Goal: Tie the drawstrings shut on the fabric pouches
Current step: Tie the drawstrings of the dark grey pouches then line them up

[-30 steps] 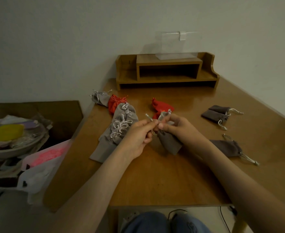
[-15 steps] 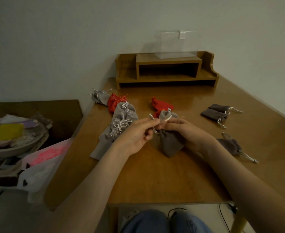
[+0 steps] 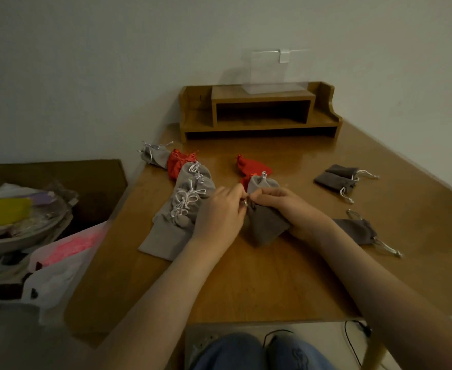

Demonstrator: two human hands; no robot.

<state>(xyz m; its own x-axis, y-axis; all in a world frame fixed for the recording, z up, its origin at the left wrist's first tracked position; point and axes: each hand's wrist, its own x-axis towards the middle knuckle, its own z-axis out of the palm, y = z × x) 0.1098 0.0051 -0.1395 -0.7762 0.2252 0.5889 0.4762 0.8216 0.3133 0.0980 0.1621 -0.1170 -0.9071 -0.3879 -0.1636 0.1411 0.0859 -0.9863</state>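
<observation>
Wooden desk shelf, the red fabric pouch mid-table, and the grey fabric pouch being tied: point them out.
Wooden desk shelf (image 3: 230,94): head view, top board.
Red fabric pouch (image 3: 251,166): head view, its body.
Grey fabric pouch (image 3: 266,228): head view, lower body.

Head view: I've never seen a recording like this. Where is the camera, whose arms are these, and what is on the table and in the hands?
No machine here. The camera sits on a person's head, looking forward and down, so both bare arms are the wearer's own. The left hand and right hand hold one grey pouch, fingers meeting at its neck. On the wooden table, a pile of grey pouches with white cords lies to the left, a red pouch behind the hands, dark grey pouches to the right, and a small wooden shelf at the back.
</observation>
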